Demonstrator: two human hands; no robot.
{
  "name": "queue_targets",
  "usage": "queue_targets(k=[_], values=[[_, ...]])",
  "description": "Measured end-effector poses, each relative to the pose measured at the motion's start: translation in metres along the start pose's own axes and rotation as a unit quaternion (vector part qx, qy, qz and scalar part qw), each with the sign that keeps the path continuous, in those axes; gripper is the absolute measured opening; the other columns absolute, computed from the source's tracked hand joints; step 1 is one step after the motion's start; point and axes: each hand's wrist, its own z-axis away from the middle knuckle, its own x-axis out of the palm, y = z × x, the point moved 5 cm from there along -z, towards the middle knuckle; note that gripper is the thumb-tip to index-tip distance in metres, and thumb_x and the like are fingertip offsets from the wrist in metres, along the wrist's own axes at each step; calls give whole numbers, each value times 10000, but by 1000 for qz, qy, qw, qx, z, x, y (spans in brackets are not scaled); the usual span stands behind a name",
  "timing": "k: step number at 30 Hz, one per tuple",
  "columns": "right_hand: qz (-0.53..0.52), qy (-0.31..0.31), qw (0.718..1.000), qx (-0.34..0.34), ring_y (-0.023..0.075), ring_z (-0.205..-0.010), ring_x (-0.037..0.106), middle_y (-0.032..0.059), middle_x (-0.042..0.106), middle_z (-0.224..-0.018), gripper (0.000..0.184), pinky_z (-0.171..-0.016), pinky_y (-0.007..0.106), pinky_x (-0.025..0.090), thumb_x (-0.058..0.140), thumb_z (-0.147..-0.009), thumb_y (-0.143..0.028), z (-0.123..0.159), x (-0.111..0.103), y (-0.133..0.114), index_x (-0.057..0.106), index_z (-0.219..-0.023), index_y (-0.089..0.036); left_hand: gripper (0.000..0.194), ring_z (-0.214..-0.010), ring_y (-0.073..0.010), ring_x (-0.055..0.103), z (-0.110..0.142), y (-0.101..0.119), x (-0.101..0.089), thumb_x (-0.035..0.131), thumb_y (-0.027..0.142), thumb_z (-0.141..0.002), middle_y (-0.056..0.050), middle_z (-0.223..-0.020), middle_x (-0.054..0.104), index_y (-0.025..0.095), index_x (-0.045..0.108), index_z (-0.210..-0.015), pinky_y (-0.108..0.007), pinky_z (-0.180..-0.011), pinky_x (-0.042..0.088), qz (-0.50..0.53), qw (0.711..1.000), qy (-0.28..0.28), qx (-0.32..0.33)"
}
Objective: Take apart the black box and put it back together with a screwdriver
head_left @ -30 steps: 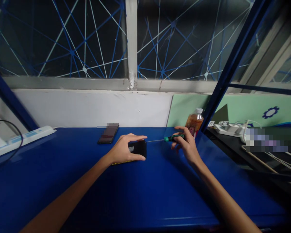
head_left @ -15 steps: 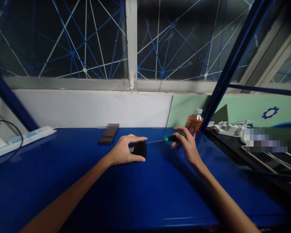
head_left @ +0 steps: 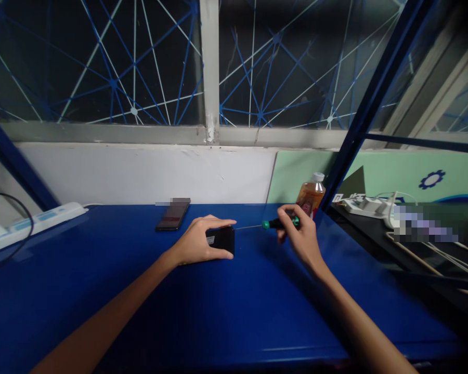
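Observation:
My left hand (head_left: 195, 242) grips a black box-shaped device (head_left: 223, 241) with a small pale label, thumb along its near side and fingers along its far side. The device lies on the blue table (head_left: 234, 311); its left part is hidden under my palm. In my right hand (head_left: 303, 231) is a screwdriver (head_left: 273, 224) with a black and green handle, the fingers closed round it. Its thin shaft points left, and the tip meets the far part of the device's right end. Whether the tip sits in a screw is too small to see.
A dark smartphone (head_left: 173, 214) lies behind my left hand. Behind my right hand stands a drink bottle (head_left: 312, 193) with a white cap. A white power strip (head_left: 62, 214) is at the left, and another power strip (head_left: 368, 206) with cables sits on a black surface at the right.
The fingers of my right hand have shifted from spread to curled closer round the screwdriver handle. My left hand and the device stay in place; the view has shifted slightly.

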Motion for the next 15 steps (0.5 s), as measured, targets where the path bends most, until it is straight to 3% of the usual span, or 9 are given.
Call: queue_targets(k=[4, 6, 9, 15], values=[[-94, -37, 995, 4, 85, -407, 561, -39, 568, -818, 219, -412, 236, 438, 561, -862, -307, 0, 1, 4, 490, -1058, -241, 684, -1044, -281, 582, 0, 0, 0, 802, 456, -624, -85, -1145, 645, 295, 599, -1258, -464, -922, 449, -1, 1000, 6, 3], [-115, -40, 993, 2, 80, -411, 560, -36, 560, -840, 218, -408, 232, 435, 568, -848, -269, 0, 1, 5, 485, -1047, -239, 690, -1045, -285, 583, 0, -1, 0, 802, 456, -620, -90, -1145, 643, 293, 600, -1259, -468, -923, 448, 0, 1000, 5, 0], [-107, -18, 994, -7, 74, -393, 542, -46, 555, -783, 206, -398, 226, 431, 602, -840, -282, 0, 1, 3, 496, -1008, -228, 695, -1037, -287, 588, 0, -1, 1, 803, 450, -614, -93, -1138, 643, 289, 602, -1259, -471, -922, 449, 5, 1000, 1, -2], [-16, 18, 1000, -8, 92, -332, 479, -81, 467, -465, 210, -345, 209, 368, 638, -841, -380, 2, 2, -2, 542, -817, -195, 680, -1042, -292, 586, 0, 0, 0, 797, 437, -626, -93, -1140, 644, 286, 601, -1260, -482, -920, 450, 8, 1000, 2, 8]])
